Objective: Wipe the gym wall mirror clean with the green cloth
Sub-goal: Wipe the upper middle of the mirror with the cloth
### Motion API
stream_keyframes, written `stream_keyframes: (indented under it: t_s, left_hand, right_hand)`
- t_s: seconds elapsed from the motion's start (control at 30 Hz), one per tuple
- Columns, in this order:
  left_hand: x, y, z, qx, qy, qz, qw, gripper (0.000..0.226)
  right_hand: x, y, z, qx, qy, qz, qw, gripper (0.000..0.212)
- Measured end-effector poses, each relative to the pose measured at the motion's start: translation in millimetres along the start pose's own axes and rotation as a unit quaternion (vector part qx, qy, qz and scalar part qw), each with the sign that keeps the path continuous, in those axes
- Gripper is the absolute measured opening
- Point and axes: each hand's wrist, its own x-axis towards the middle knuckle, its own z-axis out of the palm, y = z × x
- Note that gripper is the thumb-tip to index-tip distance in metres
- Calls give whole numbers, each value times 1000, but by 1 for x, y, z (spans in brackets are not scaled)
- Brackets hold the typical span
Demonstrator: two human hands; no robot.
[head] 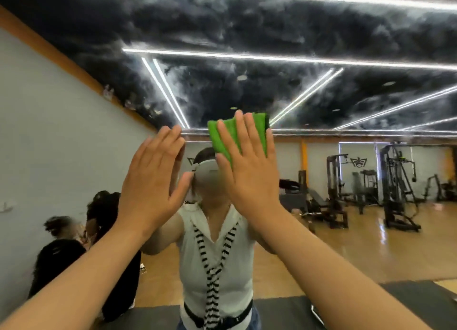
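The wall mirror fills the whole view and reflects the gym and me. A folded green cloth lies flat against the glass at upper centre. My right hand presses it onto the mirror with straight, spread fingers, covering most of the cloth. My left hand is raised just to the left, fingers straight and together, palm toward the glass, holding nothing; its reflection meets it at the fingertips.
In the reflection, two people sit or crouch at lower left. Weight machines stand on the wooden floor at the right. Dark mats lie along the bottom. A grey wall runs along the left.
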Motion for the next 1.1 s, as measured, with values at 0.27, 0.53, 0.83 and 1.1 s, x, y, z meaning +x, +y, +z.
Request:
stream_keyframes:
  t_s: [0.27,0.53,0.83,1.1]
  left_hand:
    - [0,3,0,11,-4,-10,1000,65]
    - [0,4,2,17,10,-8,1000,66]
    - [-3,3,4,31,6,-15,999,65]
    - [-3,2,5,12,5,-17,1000,64]
  right_hand:
    - [-4,82,-21,-40,-23,-62,997,53]
    - [-9,21,1,-7,-19,-82,996,54]
    - [9,94,-19,-40,-29,-169,984,53]
    - [14,-3,4,-7,16,-16,1000,57]
